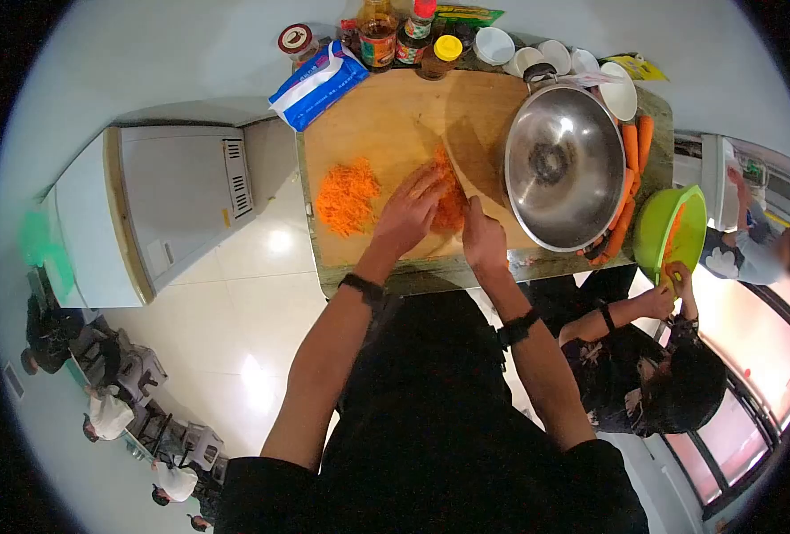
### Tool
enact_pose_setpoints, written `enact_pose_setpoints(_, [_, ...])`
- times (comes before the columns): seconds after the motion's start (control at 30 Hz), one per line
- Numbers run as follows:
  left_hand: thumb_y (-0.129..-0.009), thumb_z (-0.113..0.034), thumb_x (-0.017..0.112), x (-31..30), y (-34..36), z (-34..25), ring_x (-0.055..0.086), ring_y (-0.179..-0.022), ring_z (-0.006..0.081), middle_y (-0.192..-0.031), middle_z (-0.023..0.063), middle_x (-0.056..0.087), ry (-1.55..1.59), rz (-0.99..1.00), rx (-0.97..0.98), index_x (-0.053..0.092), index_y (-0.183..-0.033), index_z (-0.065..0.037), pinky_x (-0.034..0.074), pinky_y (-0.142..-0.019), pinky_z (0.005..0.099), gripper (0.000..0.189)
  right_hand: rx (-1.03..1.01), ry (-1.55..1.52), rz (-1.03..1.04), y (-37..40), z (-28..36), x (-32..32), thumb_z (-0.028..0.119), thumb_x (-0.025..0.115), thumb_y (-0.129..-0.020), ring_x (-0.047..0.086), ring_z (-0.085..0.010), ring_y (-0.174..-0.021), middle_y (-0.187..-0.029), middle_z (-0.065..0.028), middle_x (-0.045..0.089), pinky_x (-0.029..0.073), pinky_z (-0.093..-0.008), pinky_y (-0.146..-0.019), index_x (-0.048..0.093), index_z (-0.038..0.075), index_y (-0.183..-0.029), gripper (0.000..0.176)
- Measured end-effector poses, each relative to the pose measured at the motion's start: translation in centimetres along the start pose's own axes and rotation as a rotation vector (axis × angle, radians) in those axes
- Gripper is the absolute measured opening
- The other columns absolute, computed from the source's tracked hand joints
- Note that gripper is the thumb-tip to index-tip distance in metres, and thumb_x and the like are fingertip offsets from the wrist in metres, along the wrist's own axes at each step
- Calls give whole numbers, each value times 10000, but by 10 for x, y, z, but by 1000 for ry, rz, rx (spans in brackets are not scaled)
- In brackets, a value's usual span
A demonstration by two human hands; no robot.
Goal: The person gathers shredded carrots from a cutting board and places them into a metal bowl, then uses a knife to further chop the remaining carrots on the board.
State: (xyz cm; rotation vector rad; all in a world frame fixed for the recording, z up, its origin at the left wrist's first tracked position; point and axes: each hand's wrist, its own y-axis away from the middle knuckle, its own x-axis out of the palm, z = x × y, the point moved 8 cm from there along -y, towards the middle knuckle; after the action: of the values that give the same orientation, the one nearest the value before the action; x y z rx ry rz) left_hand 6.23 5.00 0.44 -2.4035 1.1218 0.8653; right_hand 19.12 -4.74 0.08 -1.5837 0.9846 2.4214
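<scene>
On the wooden cutting board (395,111) lie two heaps of shredded carrot. One heap (348,197) is loose at the left; the other (450,206) is in the middle. My left hand (408,212) rests at the left side of the middle heap, its fingers stretched out over the shreds. Just right of that heap, my right hand (484,236) is closed round the handle of a knife, whose blade is hard to make out beside the carrot. A large steel bowl (566,169) stands at the board's right side.
Jars, bottles, white bowls (494,46) and a blue packet (319,85) line the far edge. Whole carrots (631,147) lie right of the steel bowl. A person at the right holds a carrot over a green basin (696,222). More people are in the background.
</scene>
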Motion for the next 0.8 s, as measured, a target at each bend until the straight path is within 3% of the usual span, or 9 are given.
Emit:
enact_pose_setpoints(0.07, [-935, -225, 613, -7, 16, -1, 417, -1356, 350, -1495, 79, 423, -174, 6, -35, 538, -1351, -134, 406, -1089, 452, 432, -7, -61, 52, 10, 1, -7, 216, 500, -978, 659, -464, -728, -742, -265, 647, 505, -590, -652, 432, 70, -1281, 343])
enact_pose_setpoints(0.1, [-935, -225, 613, -16, 8, 11, 417, -1356, 350, -1495, 79, 423, -206, -20, -9, 538, -1351, -134, 406, -1089, 452, 432, -29, -72, 10, -4, 12, -21, 216, 500, -978, 659, -464, -728, -742, -265, 647, 505, -590, -652, 432, 70, -1281, 343])
enact_pose_setpoints(0.17, [-930, -273, 629, -12, 40, 34, 449, -1315, 364, -1480, 120, 427, -242, -46, -291, 507, -1374, -118, 424, -1063, 438, 486, 46, -258, 7, 18, 14, -36, 232, 471, -1020, 610, -519, -720, -708, -309, 605, 457, -594, -603, 480, 14, -1165, 262])
enact_pose_setpoints(0.27, [-919, -315, 649, -11, 40, 42, 469, -1286, 384, -1460, 174, 428, -80, 80, -487, 481, -1389, -111, 442, -1037, 446, 539, 114, -233, 114, 21, 4, -9, 229, 469, -1002, 638, -503, -745, -764, -304, 632, 479, -611, -628, 440, 49, -1193, 265])
enact_pose_setpoints(0.4, [-913, -325, 660, 3, 37, 34, 479, -1274, 397, -1419, 218, 443, -100, 102, -462, 471, -1383, -98, 458, -1015, 468, 555, 44, -427, 48, 25, 19, 9, 221, 461, -1003, 631, -518, -798, -806, -326, 633, 488, -607, -668, 446, 42, -1202, 268])
enact_pose_setpoints(0.6, [-890, -224, 674, 11, 37, 38, 513, -1228, 404, -1364, 226, 473, -17, 72, -412, 465, -1343, -66, 475, -989, 470, 523, 141, -323, -32, -2, 33, 17, 256, 455, -1016, 618, -522, -774, -789, -332, 628, 481, -601, -678, 492, 10, -1208, 314])
enact_pose_setpoints(0.7, [-864, -151, 684, 4, 31, 42, 551, -1166, 388, -1311, 217, 494, 61, 80, -494, 499, -1260, -61, 487, -962, 478, 447, 108, -340, -27, -6, 19, 5, 275, 469, -1008, 632, -525, -810, -829, -332, 642, 501, -606, -715, 491, 23, -1242, 344])
enact_pose_setpoints(0.77, [-840, -95, 679, -1, 32, 43, 620, -961, 389, -1141, 166, 577, 119, 3, -478, 515, -1192, -75, 524, -820, 483, 389, 89, -356, 15, 0, 26, -10, 294, 467, -1013, 629, -530, -805, -827, -332, 641, 501, -604, -708, 499, 26, -1238, 351])
enact_pose_setpoints(0.8, [-840, -95, 679, 0, 33, 43, 620, -961, 389, -1141, 166, 577, 124, 2, -478, 515, -1192, -75, 524, -820, 483, 389, 137, -409, 57, 12, 27, -20, 270, 463, -1015, 611, -531, -851, -869, -325, 638, 479, -592, -721, 503, 12, -1205, 323])
